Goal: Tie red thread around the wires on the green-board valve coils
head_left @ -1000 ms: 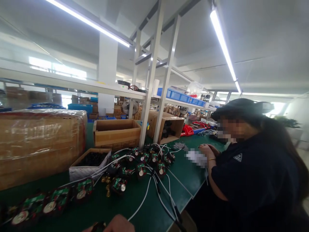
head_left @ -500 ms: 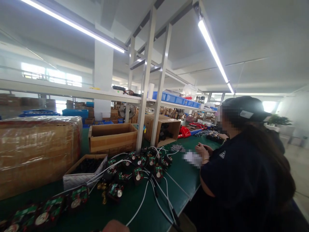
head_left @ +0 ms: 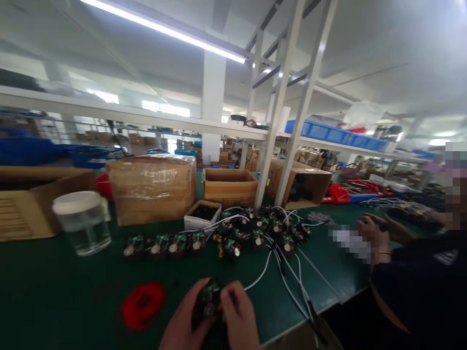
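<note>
Unit is sitting at six o'clock — left hand is gripping it, right hand is touching its three-o'clock edge — pinch unclear.

Bare fingers on both hands

Beyond the hands lie circuit assemblies; left, a jar and, seemingly, a wire coil.

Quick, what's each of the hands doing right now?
Left hand: closed around a circuit assembly.
Right hand: curled at the assembly's edge; whether it grips cannot be told.
</note>
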A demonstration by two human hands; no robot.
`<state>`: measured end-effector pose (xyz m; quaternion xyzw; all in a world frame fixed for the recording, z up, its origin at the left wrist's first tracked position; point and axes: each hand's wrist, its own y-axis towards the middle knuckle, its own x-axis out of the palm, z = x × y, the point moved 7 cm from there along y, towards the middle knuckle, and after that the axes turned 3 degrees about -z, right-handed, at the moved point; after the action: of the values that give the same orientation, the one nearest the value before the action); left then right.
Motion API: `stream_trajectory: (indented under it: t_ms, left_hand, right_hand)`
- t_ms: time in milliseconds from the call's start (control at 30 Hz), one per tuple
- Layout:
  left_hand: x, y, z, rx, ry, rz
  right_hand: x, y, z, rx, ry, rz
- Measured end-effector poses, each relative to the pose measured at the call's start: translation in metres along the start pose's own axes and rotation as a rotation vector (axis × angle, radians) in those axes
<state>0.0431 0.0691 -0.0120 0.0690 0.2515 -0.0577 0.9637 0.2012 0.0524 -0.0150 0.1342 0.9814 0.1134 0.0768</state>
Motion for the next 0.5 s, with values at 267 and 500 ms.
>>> stream_trajectory:
  t_ms: [267, 500]
  left_hand:
    - [0.004, -0.004, 0.004, 0.026, -0.064, 0.001]
    - [0.002, -0.005, 0.008, -0.020, -0.100, -0.019]
  right_hand:
    - [-0.013, 0.005, -0.034, -0.230, -0.179, -0.251]
    - [-0.010, 0.006, -0.045, -0.316, -0.324, -0.235]
